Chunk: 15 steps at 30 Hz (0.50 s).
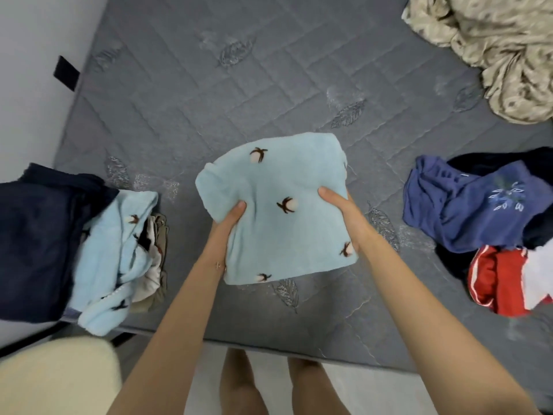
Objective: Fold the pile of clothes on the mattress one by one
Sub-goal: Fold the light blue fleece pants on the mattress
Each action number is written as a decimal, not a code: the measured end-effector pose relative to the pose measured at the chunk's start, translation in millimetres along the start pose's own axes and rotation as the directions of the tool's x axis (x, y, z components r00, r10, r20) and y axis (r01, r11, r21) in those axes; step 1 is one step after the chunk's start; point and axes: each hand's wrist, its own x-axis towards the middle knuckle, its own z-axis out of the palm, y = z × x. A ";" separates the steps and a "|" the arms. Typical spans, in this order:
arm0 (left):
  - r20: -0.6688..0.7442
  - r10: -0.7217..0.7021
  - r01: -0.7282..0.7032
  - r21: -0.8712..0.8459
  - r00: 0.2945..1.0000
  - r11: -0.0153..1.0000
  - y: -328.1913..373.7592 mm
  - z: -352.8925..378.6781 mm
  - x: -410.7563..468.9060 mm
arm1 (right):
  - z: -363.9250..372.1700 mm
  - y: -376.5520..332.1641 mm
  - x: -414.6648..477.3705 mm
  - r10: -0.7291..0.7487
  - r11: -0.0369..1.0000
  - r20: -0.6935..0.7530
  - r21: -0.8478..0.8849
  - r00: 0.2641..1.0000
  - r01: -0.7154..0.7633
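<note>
Left hand point(229, 218) pinches the left edge of a folded light-blue fleece piece point(281, 217), thumb on top, other fingers hidden under the cloth. Right hand point(344, 211) grips the right edge the same way, thumb flat on the upper face. Fleece piece is folded to a rough square with a brown-and-white boll print, held between both hands over the near middle of the grey quilted mattress point(209, 94); cannot tell if its lower edge touches the mattress.

Left side of mattress: heap with a dark navy garment point(39, 244), a second light-blue printed piece point(110, 259) lying against it, and beige and white items point(155, 265) just beside. This side is blurred, possibly two or three items there.

Right side: blue garment with embroidered flower point(466, 214) lies over a black garment point(502, 163), with a red garment with white stripes point(493, 286) nearer the edge. Far right corner: crumpled beige sheet point(493, 49).
</note>
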 end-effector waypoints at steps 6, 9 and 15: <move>0.008 0.054 -0.054 -0.018 0.999 0.998 53.1 -17.7 -56.0 | 59.7 -24.6 -46.7 -0.034 0.999 -0.033 0.023 0.999 0.035; -0.012 0.085 -0.085 -0.008 0.996 0.996 79.1 -44.6 -74.3 | 102.5 -31.3 -59.5 -0.063 0.998 -0.027 0.016 0.998 0.064; -0.072 0.105 -0.105 0.006 0.992 0.995 128.8 -132.9 -117.1 | 217.0 -28.5 -83.1 -0.119 0.993 0.008 0.009 0.993 0.118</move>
